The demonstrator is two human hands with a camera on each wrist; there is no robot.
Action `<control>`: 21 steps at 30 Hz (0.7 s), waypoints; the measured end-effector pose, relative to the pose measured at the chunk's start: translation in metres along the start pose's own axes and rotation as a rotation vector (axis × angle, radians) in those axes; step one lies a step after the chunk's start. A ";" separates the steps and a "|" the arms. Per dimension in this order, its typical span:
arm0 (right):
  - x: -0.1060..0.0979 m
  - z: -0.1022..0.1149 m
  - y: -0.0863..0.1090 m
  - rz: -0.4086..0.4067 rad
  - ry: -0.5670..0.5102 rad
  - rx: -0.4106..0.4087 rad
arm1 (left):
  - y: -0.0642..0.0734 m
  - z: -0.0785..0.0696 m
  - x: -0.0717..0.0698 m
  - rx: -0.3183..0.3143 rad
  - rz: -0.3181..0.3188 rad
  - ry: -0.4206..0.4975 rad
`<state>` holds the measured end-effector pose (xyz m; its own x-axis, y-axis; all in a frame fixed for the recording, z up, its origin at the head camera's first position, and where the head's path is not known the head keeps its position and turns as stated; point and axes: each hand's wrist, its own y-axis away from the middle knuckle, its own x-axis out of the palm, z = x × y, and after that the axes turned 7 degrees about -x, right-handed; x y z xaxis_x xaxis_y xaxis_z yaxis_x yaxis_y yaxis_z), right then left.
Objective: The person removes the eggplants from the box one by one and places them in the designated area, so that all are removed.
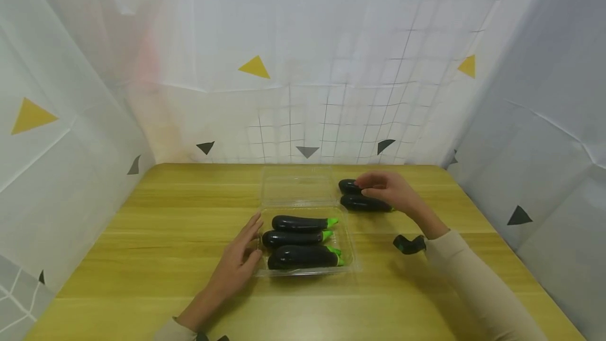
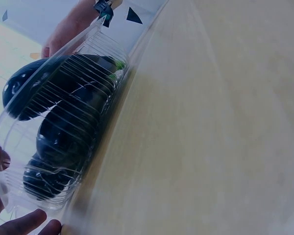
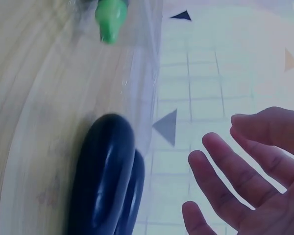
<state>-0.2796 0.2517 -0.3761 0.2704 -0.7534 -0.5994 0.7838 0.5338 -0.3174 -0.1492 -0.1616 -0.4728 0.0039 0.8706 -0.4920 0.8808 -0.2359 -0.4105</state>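
Note:
A clear plastic clamshell box point(image 1: 349, 249) stands lidded side open on the table, with several dark eggplants point(image 1: 303, 257) lying in it, their green stems to the right. My left hand point(image 1: 236, 262) rests at the box's left side, fingers extended along its wall; the left wrist view has the thumb near the rim and fingertips point(image 2: 32, 223) lower down. Beyond the box's right side lie two more eggplants point(image 1: 362, 203), one behind the other. Above them is my right hand point(image 1: 393, 191), holding nothing, its fingers point(image 3: 225, 171) loosely spread in the right wrist view.
The box's transparent lid point(image 1: 298, 189) lies folded back toward the rear of the wooden table point(image 1: 156, 236). White sheeting point(image 1: 303, 30) with yellow and dark triangles encloses the back and both sides. A black strap piece point(image 1: 409, 244) juts out at the right wrist.

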 end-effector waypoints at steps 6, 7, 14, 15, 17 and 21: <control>0.009 0.016 -0.002 0.019 -0.025 -0.030 | 0.000 0.000 0.000 0.003 -0.001 0.000; 0.010 0.018 -0.003 0.023 -0.025 -0.043 | 0.000 0.001 0.000 0.004 -0.001 0.000; 0.022 0.033 -0.003 0.067 -0.033 -0.096 | 0.000 0.001 0.000 0.009 0.000 -0.004; 0.023 0.035 -0.003 0.076 -0.032 -0.102 | 0.000 0.001 0.000 0.009 0.000 -0.005; 0.027 0.040 -0.002 0.087 -0.032 -0.111 | 0.000 0.001 0.000 0.009 -0.001 -0.007; 0.032 0.047 -0.001 0.099 -0.059 -0.121 | 0.000 0.001 -0.001 0.009 -0.003 -0.012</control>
<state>-0.2453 0.2090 -0.3603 0.3782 -0.7142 -0.5889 0.6798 0.6461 -0.3469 -0.1497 -0.1625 -0.4730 -0.0042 0.8662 -0.4997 0.8765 -0.2374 -0.4189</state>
